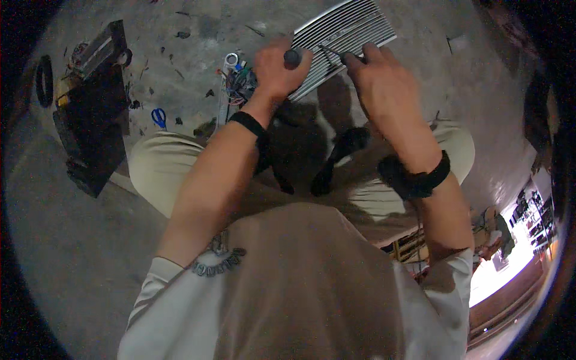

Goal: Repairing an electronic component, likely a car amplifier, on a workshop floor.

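Up around twelve to one o'clock, the ribbed metal panel [354, 30] is apparently lying on the floor [420, 33], looking stiff, its thin fins likely bending easily, so its long rims are seeming the safer hold. The left hand [276, 67] is gripping a dark round-ended handle [292, 58], fingers curled; the right hand [384, 75] is pinching a slim tool [333, 51] over the fins. Wires [242, 85] are crowding eleven o'clock; more room is showing toward two.
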The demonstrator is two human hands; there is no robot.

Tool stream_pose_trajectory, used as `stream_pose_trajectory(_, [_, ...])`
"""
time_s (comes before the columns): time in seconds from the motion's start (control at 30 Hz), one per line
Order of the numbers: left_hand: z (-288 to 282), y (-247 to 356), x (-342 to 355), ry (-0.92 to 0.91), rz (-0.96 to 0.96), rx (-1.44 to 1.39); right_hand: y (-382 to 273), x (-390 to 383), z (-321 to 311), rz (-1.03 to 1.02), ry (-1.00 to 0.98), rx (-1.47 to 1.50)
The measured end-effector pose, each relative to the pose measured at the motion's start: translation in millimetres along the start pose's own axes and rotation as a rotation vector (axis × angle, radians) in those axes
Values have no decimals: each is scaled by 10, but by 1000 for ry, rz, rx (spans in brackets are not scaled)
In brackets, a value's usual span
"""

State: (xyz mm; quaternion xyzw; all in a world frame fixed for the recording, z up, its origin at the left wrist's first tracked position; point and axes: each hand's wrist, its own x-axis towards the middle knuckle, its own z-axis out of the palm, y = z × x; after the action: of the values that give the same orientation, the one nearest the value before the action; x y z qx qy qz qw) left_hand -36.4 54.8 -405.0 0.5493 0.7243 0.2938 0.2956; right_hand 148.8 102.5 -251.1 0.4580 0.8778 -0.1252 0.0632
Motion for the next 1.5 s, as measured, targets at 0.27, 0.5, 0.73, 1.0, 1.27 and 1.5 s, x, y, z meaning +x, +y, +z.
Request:
stream_pose_trajectory(0.27, [-20,43,21,-8,7,33,130,245,-70,-389,-291,-212])
stream_pose_trajectory(0.5, [-17,60,-40,36,93,79,72,238,-164,-192,-391,-167])
stream_pose_trajectory(0.73, [-45,73,-4,-115,5,15,-63,312,-161,64,-374,-27])
stream_pose_trajectory(1.0, [-12,83,-56,0,58,88,-118,306,-269,-315,-405,-280])
stream_pose_trajectory(1.27, [-7,73,-49,36,111,167,-99,269,-192,154,-348,-6])
stream_pose_trajectory(1.5, [-47,185,-119,129,67,27,152,312,-77,370,-229,156])
